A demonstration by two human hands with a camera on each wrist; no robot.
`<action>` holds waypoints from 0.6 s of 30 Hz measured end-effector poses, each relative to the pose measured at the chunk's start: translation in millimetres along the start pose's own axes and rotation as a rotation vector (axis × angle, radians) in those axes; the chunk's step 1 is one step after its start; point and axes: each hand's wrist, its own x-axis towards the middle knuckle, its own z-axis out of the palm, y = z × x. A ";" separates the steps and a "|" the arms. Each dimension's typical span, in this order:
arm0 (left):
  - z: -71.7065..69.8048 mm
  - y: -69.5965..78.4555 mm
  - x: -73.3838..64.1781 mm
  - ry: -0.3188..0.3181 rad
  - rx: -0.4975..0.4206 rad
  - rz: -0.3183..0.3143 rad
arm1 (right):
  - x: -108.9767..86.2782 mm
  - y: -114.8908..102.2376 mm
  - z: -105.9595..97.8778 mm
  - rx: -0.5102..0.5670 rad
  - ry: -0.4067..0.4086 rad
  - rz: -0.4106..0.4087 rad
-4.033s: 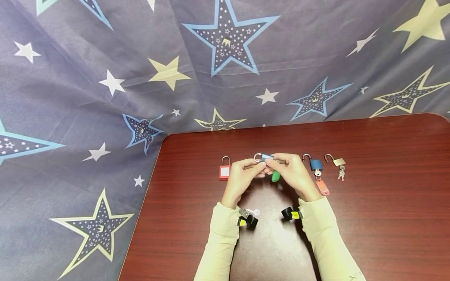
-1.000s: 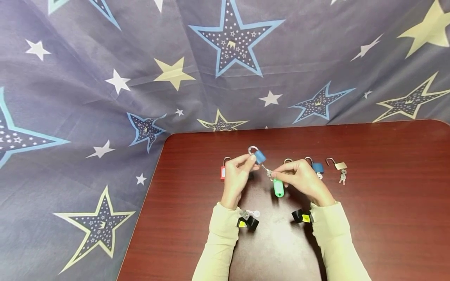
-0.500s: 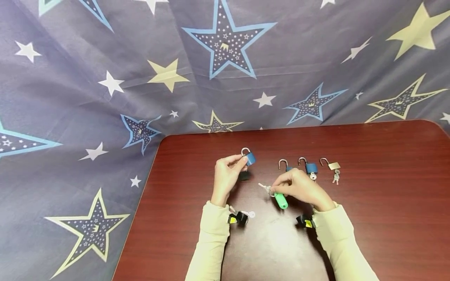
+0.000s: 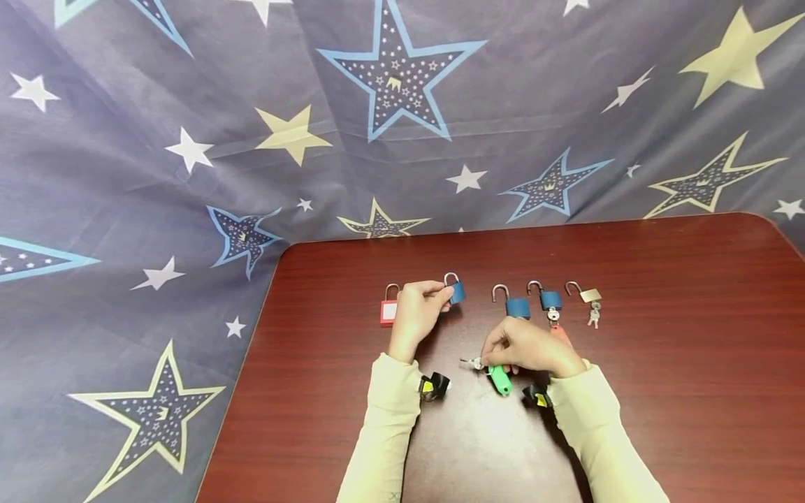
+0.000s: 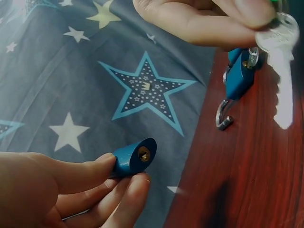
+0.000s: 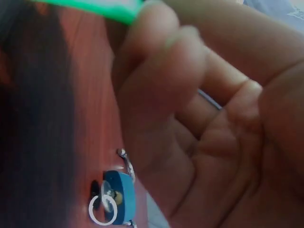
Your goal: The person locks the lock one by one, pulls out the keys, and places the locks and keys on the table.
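Left hand [image 4: 414, 320]: thumb and fingers pinch the body of a blue padlock [image 4: 457, 293], raised off the table. Shackle points away from me. Left wrist view: brass keyhole faces outward, no key in it.

Right hand [image 4: 527, 346]: thumb and fingertips together on a key [image 5: 280, 71]; blade clear of the fingers, well apart from the held padlock. A green tag [image 4: 500, 381] hangs beside it, below my fingers. Whether tag or key touches the wood, I cannot tell.

Just beyond my right hand: a second blue padlock [image 4: 518, 307], shackle swung open, lower edge partly behind the hand. Next to it, a third blue padlock [image 4: 550, 300], also open, with a small key [image 4: 553, 316] at its base and an orange-red tag [image 4: 558, 334] partly covered by my hand. Farther right: a brass padlock [image 4: 590, 295], open, keys [image 4: 594, 318] at its lower end.

Beside my left hand, partly hidden by it: a red padlock [image 4: 388, 312] with a white label.

All rest on the red-brown table [image 4: 679, 363]. Behind it: grey-blue cloth [image 4: 352, 181] printed with stars.
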 end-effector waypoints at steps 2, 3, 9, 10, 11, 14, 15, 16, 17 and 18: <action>1.6 -0.7 0.7 -0.007 0.021 -0.025 | 1.1 0.2 2.2 -0.012 0.002 0.024; 2.3 -1.0 1.0 -0.011 0.035 -0.033 | 1.8 0.3 3.7 -0.019 0.004 0.037; 7.5 -4.9 1.8 -0.040 0.112 -0.072 | 3.6 0.0 12.3 -0.051 0.021 0.087; 8.8 -5.7 2.2 -0.043 0.118 -0.074 | 3.6 0.0 13.3 -0.057 0.026 0.090; 10.2 -6.4 2.4 -0.044 0.124 -0.076 | 3.6 -0.3 14.3 -0.062 0.030 0.092; 15.6 -7.8 3.8 -0.036 0.172 -0.080 | 3.5 -1.2 16.5 -0.072 0.038 0.095; 17.7 -8.1 4.4 -0.032 0.195 -0.083 | 3.6 -1.0 17.1 -0.075 0.039 0.098; 19.1 -8.4 4.6 -0.026 0.223 -0.082 | 4.0 -1.0 18.0 -0.078 0.039 0.102; 20.5 -8.4 4.7 -0.019 0.254 -0.082 | 4.3 -1.3 19.0 -0.082 0.040 0.108; 21.8 -8.3 4.8 -0.012 0.284 -0.080 | 4.8 -0.8 19.8 -0.085 0.039 0.113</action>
